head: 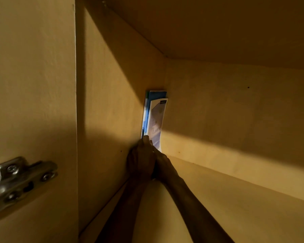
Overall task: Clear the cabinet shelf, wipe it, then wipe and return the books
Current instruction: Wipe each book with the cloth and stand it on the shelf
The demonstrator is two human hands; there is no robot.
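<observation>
Head view: my two hands meet at the foot of the books, deep in the left back corner of the cabinet shelf.
Books: thin books upright against the left side wall; front pale cover bows outward.
Left grip: left hand curled at their lower edge, fingertip on the blue spine; looks like holding.
Right grip: right hand pressed beside it; finger closure hidden, cannot tell.
Step (judged): seating or lifting the stack, unclear which.
Method: support from beneath, keep covers together, move upright along the wall.
Risk: limp front cover may fold or slide.
Other: door hinge, near left.
</observation>
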